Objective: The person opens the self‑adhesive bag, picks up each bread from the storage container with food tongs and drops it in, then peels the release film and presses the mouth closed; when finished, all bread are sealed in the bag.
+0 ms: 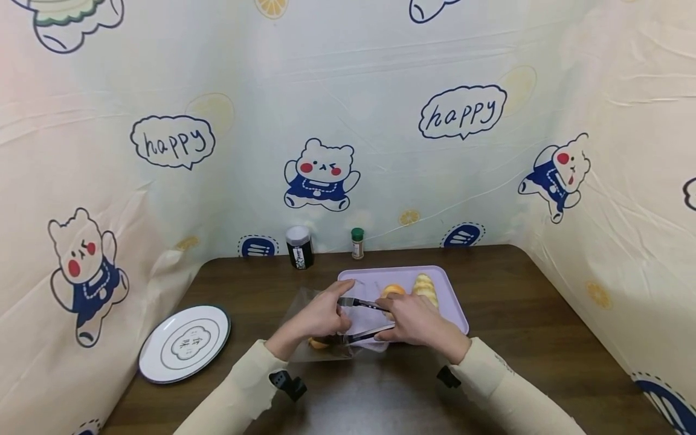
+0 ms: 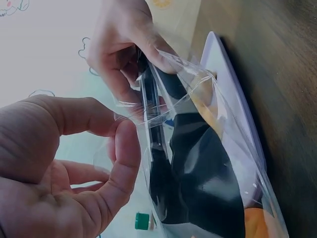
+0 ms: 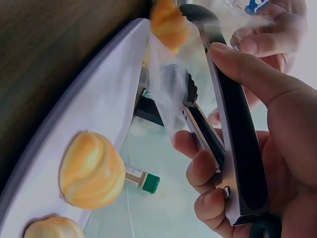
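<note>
My left hand (image 1: 324, 311) pinches the rim of a clear plastic bag (image 1: 299, 308) between thumb and forefinger, as the left wrist view shows. In my right hand (image 1: 415, 315) I grip black-and-silver tongs (image 3: 237, 139), thumb on one arm and fingers round the other. The tongs' arms stand apart, with their black ends inside the bag. An orange-brown bread roll (image 3: 168, 25) lies in the bag near those ends; whether they touch it I cannot tell. On the lilac tray (image 1: 454, 308) rest a round bun (image 1: 393, 289) and a long striped roll (image 1: 425, 289), beside my right hand.
A white plate (image 1: 157, 350) with a dark rim lies at the left of the brown wooden table (image 1: 505, 296). Along the back stand a dark jar with a pale lid (image 1: 299, 248) and a small green-capped shaker (image 1: 357, 243). Printed cloth hangs around the table.
</note>
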A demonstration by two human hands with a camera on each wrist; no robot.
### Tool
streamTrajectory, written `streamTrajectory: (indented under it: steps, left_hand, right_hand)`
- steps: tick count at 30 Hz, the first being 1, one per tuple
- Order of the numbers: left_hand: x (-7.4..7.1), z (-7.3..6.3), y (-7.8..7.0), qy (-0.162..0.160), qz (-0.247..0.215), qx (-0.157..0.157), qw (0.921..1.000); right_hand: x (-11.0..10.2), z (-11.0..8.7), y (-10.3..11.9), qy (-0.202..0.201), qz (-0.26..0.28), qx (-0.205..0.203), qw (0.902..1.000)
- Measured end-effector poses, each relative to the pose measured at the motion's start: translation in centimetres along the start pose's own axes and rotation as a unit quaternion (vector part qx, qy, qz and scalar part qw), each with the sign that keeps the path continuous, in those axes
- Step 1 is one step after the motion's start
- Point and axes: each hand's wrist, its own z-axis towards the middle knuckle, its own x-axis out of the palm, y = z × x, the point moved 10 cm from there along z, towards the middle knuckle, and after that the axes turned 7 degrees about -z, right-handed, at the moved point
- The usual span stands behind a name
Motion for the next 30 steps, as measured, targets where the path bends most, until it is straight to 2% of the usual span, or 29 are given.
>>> streamTrajectory:
  steps: [2,5,14,19,23,30]
  left_hand:
    - [0.1,0.0,0.2,0.009,-0.019,-0.01,0.9997]
    - [0.2,-0.1,0.2,0.012,-0.024,-0.009,0.9996]
    - [-0.1,0.0,0.1,0.006,0.005,-0.005,1.0]
    - [-0.3,-0.1,-0.2,0.001,0.022,0.013,0.9997]
    - [-0.5,-0.2,-0.4,-0.003,0.043,0.02,0.9989]
    - [-1.1,-0.2,-0.1,-0.012,0.054,-0.005,0.9985]
  right_hand:
    - [-0.1,-0.1,-0.1,0.0,0.002,-0.001,1.0]
    - [-0.3,-0.2,-0.2,0.008,0.0,-0.002,1.0]
    - [-1.0,-0.8,-0.9,0.019,0.012,-0.013,0.9997]
    - [-1.4,-1.0,-1.2,0.015,0.015,-0.022,0.9995]
    - [-1.6,-1.3,-1.7,0.018,0.012,-0.011,0.9997]
    - [-2.1,-1.9,-3.0,0.032,-0.003,0.003,0.9995]
